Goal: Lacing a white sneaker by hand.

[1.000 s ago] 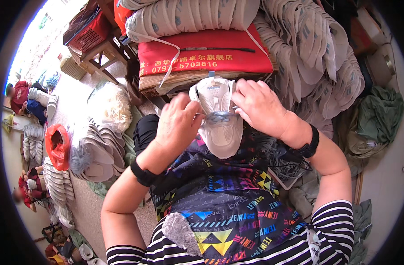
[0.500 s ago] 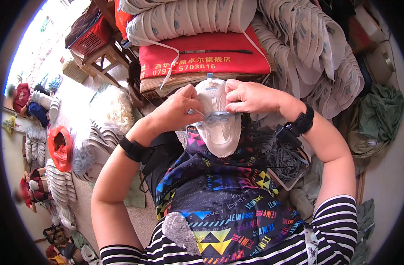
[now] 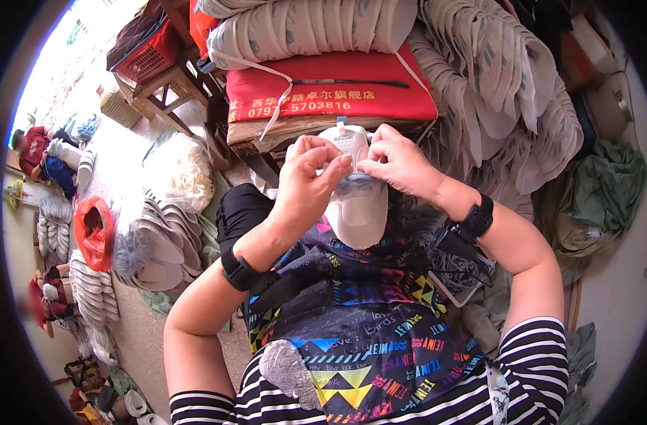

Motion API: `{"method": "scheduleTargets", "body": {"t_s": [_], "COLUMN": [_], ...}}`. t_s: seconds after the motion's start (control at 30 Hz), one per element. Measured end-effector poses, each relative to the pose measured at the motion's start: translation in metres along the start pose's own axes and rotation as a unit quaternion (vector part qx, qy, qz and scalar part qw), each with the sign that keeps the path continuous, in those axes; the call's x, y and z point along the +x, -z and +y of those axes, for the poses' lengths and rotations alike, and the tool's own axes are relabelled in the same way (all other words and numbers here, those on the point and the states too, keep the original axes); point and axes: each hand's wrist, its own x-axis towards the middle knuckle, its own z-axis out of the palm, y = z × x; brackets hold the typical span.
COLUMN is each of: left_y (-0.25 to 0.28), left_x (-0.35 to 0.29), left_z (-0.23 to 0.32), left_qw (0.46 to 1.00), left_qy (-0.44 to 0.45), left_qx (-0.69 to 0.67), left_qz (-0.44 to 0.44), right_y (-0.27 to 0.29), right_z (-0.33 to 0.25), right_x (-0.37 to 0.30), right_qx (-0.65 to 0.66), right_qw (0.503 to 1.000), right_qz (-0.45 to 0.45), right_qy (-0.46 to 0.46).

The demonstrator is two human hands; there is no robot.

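A white shoe upper [image 3: 358, 221] lies toe toward me in front of my body, with a small blue tab at its far end. A grey-blue shoelace [image 3: 357, 183] crosses its throat. My left hand [image 3: 311, 173] is closed in a pinch over the tongue, on the lace. Close beside it, my right hand [image 3: 403, 164] also pinches at the lace along the right eyelet edge. The fingertips nearly meet, and they hide most of the lace's ends. A patterned dark apron [image 3: 366, 326] lies beneath the near end of the upper.
Beyond the upper stands a wooden stool under a red cloth [image 3: 323, 95], topped by stacked white uppers [image 3: 316, 35]. More uppers [image 3: 500, 78] hang at the right. Loose grey laces [image 3: 454, 258] fill a tray by my right forearm. Bundled pieces and a red bag [image 3: 93, 234] sit at left.
My left hand has moved right and turned inward over the tongue, closer to my right hand. My right hand stays at the right eyelet edge.
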Motion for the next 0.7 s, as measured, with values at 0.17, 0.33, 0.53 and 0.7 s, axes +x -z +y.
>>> {"method": "scheduleTargets", "body": {"t_s": [0.17, 0.33, 0.53, 0.7], "left_y": [0.014, 0.011, 0.006, 0.008], "left_x": [0.002, 0.001, 0.006, 0.003], "left_z": [0.004, -0.005, -0.003, -0.020], "left_qw": [0.997, 0.963, 0.957, 0.994], "left_qy": [0.038, 0.129, 0.082, 0.046], "left_qx": [-0.073, -0.232, -0.277, -0.092], "left_qz": [-0.008, -0.033, -0.003, 0.044], "right_y": [0.011, 0.016, 0.016, 0.003], "right_z": [-0.005, -0.008, -0.066, -0.050], "right_x": [0.000, 0.001, -0.001, 0.010], "right_qx": [-0.012, 0.016, 0.350, 0.388], "right_qw": [0.996, 0.992, 0.935, 0.898], "right_qz": [-0.077, -0.120, -0.063, -0.200], "right_qy": [0.032, 0.046, -0.021, -0.060]}}
